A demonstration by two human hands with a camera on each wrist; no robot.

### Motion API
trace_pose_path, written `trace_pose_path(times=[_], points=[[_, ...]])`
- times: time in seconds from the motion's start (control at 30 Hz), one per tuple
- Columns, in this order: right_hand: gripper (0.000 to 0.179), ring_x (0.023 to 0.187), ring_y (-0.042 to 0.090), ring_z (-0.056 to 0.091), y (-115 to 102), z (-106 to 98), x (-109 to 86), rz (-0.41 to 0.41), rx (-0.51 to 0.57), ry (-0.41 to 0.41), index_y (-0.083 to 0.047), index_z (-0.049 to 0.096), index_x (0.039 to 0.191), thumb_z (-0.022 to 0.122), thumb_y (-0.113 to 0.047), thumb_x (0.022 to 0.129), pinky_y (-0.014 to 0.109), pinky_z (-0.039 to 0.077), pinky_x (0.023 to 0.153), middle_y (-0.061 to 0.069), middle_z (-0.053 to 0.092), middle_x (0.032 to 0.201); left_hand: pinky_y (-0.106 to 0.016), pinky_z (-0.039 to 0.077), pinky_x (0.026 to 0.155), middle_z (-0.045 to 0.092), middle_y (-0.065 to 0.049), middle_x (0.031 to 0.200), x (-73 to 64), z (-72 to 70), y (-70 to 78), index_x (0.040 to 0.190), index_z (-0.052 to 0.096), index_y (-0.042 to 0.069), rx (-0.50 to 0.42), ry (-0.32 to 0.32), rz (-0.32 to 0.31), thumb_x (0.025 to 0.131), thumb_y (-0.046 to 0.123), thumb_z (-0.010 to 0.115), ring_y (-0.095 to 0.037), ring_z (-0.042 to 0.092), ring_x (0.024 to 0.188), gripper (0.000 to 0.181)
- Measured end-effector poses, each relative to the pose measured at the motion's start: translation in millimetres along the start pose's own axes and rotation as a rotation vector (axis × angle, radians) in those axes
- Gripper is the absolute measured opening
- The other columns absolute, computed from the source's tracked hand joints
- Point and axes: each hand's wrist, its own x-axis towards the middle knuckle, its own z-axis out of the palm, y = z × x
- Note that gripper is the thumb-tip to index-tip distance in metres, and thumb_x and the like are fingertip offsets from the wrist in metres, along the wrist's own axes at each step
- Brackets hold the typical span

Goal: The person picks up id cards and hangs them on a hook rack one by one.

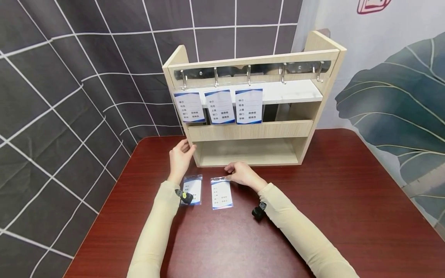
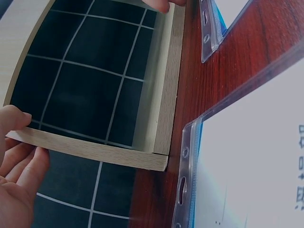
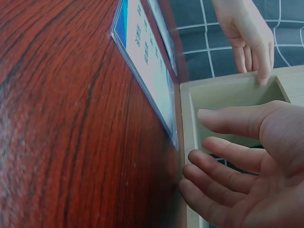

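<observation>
My left hand pinches the lower left side panel of a light wooden shelf. In the left wrist view, the thumb lies on one face of that panel and the fingers on the other. My right hand holds nothing; its fingers are loosely bent near the shelf's bottom front edge. Just left of it, a clear-sleeved name badge lies on the table. Another name badge lies beside it, partly covered by the left wrist's camera in the head view.
Three name badges hang in a row from the left hooks on the shelf's metal strip; two hooks at right carry none. A white ledge runs behind them. The shelf stands on a dark red table before a tile-patterned curtain.
</observation>
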Motion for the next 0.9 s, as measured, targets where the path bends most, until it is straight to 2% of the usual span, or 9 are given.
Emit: trace_pose_path(times=[0.33, 0.57, 0.9], points=[[0.035, 0.096, 0.021, 0.065, 1.3, 4.4, 3.5, 0.031, -0.063, -0.041, -0.002, 0.072, 0.115, 0.080, -0.014, 0.084, 0.035, 0.053, 0.091, 0.007, 0.072, 0.100, -0.040, 0.057, 0.091, 0.071, -0.024, 0.113, -0.8, -0.2, 1.4, 0.122, 0.068, -0.004, 0.010, -0.002, -0.007, 0.091, 0.010, 0.074, -0.033, 0.070, 0.108, 0.035], [0.037, 0.095, 0.019, 0.065, 0.7, 5.4, 6.1, 0.021, -0.089, -0.050, -0.002, 0.073, 0.114, 0.083, -0.018, 0.081, 0.034, 0.052, 0.091, 0.006, 0.072, 0.099, -0.040, 0.057, 0.091, 0.071, -0.024, 0.112, -0.4, 0.5, 1.8, 0.122, 0.068, -0.005, 0.002, 0.004, -0.008, 0.091, 0.008, 0.075, -0.034, 0.070, 0.107, 0.034], [0.038, 0.090, 0.018, 0.062, 0.1, 6.0, 8.0, 0.005, -0.089, -0.085, -0.001, 0.073, 0.108, 0.085, -0.009, 0.073, 0.029, 0.053, 0.087, 0.006, 0.070, 0.095, -0.040, 0.057, 0.091, 0.071, -0.024, 0.112, -0.7, 0.6, 0.1, 0.122, 0.068, -0.004, 0.011, 0.007, -0.006, 0.091, 0.010, 0.075, -0.033, 0.070, 0.107, 0.035]])
